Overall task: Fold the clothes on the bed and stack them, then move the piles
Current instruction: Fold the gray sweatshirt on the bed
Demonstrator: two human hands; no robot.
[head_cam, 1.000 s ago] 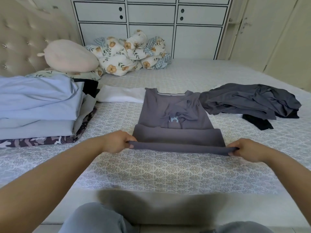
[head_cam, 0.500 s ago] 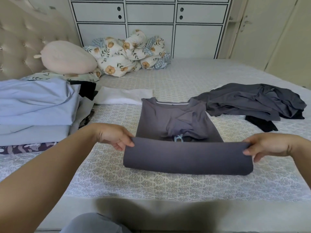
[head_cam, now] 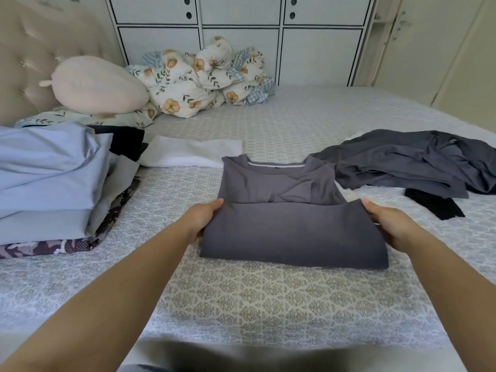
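A grey shirt (head_cam: pixel 292 232) lies in the middle of the bed (head_cam: pixel 268 296), its lower part folded up over its chest. My left hand (head_cam: pixel 202 217) grips the left end of the folded edge. My right hand (head_cam: pixel 386 221) grips the right end, thumb on top. A stack of folded clothes (head_cam: pixel 51 183), light blue on top and a camouflage piece at the bottom, sits at the left. A loose heap of dark grey clothes (head_cam: pixel 418 162) lies at the right, with a black piece (head_cam: pixel 434 205) beside it.
A folded white cloth (head_cam: pixel 190 153) lies just beyond the shirt. A pink plush pillow (head_cam: pixel 99 87) and a bundled floral blanket (head_cam: pixel 204 76) rest at the head of the bed. White cabinets (head_cam: pixel 241 36) stand behind. The padded headboard (head_cam: pixel 32 49) is at the left.
Both hands have carried the shirt's lower edge up and away from me, laying the fold over the chest. The printed mark on the shirt is now covered.
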